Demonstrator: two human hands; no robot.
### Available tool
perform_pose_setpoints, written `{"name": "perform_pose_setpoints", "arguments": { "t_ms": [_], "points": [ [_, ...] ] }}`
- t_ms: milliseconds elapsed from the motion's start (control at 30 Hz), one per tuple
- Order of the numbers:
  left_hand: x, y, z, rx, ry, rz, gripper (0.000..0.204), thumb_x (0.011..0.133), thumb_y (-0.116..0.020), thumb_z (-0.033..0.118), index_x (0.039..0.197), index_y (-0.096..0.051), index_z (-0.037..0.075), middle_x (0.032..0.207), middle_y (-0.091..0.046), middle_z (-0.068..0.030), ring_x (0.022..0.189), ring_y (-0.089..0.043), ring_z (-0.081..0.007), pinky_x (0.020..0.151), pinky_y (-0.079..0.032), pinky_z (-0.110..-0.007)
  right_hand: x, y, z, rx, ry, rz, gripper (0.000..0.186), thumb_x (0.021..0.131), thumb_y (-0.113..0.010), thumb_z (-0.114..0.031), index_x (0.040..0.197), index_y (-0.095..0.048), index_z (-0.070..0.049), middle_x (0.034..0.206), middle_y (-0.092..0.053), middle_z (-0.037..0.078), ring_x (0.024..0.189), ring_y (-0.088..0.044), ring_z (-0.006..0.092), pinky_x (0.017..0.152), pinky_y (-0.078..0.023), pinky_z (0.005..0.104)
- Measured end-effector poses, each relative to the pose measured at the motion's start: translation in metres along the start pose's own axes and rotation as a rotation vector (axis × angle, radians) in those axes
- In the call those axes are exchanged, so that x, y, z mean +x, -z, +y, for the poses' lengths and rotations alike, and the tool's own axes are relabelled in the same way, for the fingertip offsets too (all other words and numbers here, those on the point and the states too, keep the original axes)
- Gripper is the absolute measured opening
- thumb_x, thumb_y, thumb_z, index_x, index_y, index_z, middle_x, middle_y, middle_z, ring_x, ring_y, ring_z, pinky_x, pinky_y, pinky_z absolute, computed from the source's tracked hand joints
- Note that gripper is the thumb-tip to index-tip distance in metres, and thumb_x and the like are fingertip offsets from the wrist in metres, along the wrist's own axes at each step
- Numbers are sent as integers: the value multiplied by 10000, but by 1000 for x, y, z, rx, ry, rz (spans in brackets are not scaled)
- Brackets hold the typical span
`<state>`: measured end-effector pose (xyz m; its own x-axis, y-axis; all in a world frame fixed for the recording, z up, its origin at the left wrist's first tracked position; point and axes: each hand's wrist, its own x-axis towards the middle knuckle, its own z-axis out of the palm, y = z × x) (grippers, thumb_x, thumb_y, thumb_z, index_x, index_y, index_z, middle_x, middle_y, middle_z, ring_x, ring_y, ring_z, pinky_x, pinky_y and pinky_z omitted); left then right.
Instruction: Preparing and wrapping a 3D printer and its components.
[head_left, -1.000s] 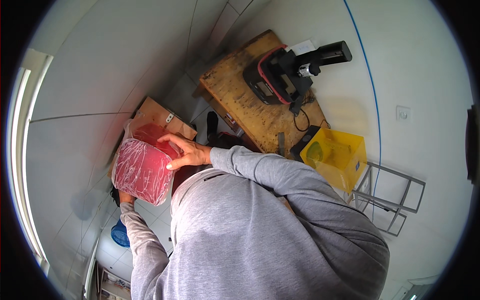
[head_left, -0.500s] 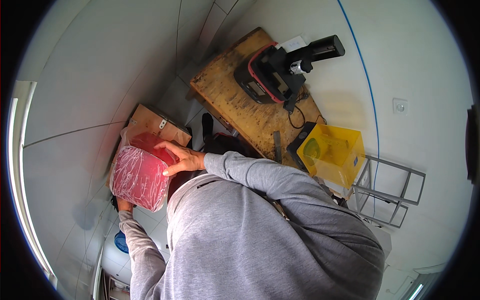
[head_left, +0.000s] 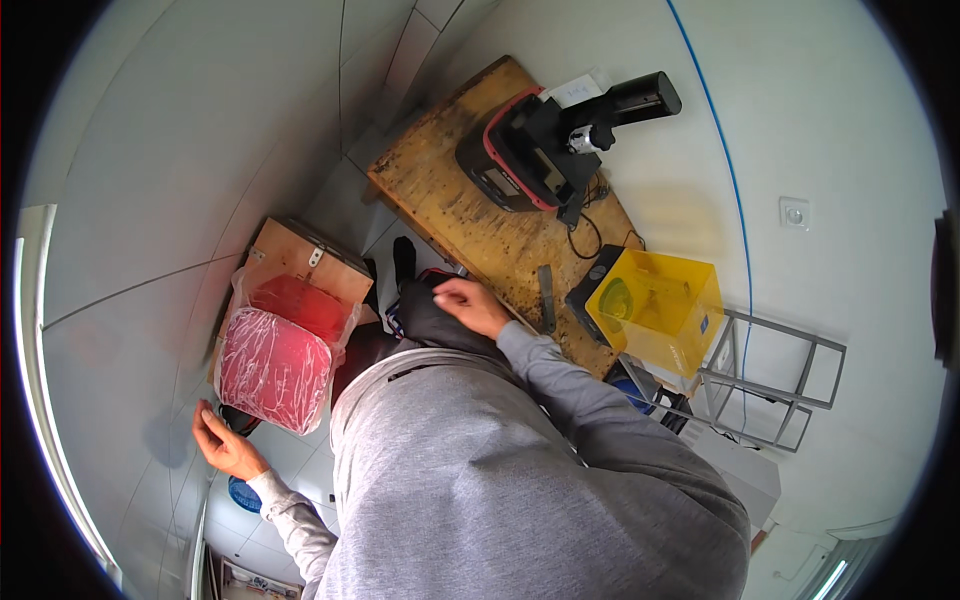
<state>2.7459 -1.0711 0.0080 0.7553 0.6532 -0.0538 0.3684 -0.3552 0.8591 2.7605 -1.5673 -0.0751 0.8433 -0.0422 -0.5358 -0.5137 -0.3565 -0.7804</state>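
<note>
A rounded red slab lies at the left, covered in streaky, wrinkled clear plastic. A second red piece under loose film sits against its far side. What these red pieces are, I cannot tell. My left hand is just off the slab's near left corner, open, with its fingers slightly bent and nothing in them. Over my dark-trousered thigh is my right hand, apart from the slab. Its fingers are loosely bent, a little blurred, and I see nothing in them.
A wooden box with a metal latch stands behind the red pieces. A worn wooden table carries a black-and-red machine and a metal strip. Farther right are a translucent yellow box and a grey metal frame.
Both hands have come off the plastic-covered red slab. My right hand has moved right, over my thigh; my left has come out from beneath the slab's near edge to its left side.
</note>
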Motion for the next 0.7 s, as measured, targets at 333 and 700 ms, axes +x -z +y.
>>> {"name": "perform_pose_setpoints", "arguments": {
  "t_ms": [333, 700],
  "points": [
    [-21, -93, 60, 24, -356, -111, 238, 1063, -597, 102, 1245, -690, -20, 1220, -700, -148, 1125, -645, -283, 1036, -487, -386, -22, 141, 29, 149, 53, 628, 76, 954, -740, -80, 997, -685, -50, 852, -678, 3, 746, -600, 87, 693, -489, 259],
    [-20, -101, 53, 23, -330, -23, 297, 1068, -605, 159, 1304, -667, -12, 1273, -682, -157, 1167, -633, -295, 1057, -477, -387, 14, 309, -159, -129, 449, 1067, 407, 927, -786, -45, 1299, -624, -24, 1114, -686, 74, 994, -638, 129, 862, -525, 258]
  ]
}}
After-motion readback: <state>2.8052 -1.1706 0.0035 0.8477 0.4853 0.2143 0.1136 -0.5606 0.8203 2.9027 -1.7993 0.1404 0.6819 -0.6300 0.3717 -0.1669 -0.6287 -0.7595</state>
